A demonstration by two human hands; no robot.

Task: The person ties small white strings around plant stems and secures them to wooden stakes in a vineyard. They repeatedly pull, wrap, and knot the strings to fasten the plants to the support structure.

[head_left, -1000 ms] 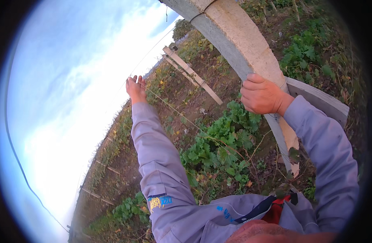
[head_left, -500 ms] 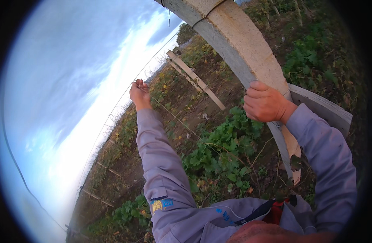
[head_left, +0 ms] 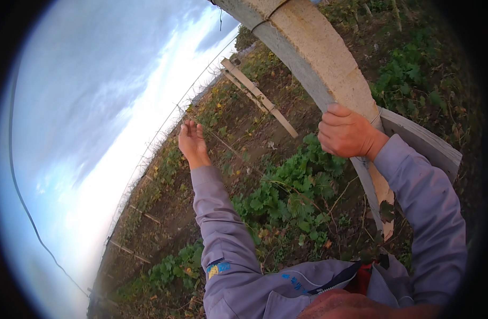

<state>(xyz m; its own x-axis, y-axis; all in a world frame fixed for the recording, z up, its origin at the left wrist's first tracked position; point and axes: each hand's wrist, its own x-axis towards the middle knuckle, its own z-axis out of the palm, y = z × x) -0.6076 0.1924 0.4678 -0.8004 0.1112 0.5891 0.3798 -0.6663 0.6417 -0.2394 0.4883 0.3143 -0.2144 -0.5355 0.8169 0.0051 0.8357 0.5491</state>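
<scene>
The wire [head_left: 201, 72] runs taut from the top of the post [head_left: 313, 58] out over the field — the left hand [head_left: 191, 142] pinches it, arm stretched out. The right hand [head_left: 346, 133] grips the post's edge, fingers curled — a grey plank [head_left: 425, 142] leans just behind it.

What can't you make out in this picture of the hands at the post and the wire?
- Right hand: palm and fingertips hidden against the concrete post, head view.
- Left hand: the wire is too thin to show whether the fingers pinch it.
- Post top: cut off by the upper edge.
- Post base: hidden by the right sleeve.
</scene>
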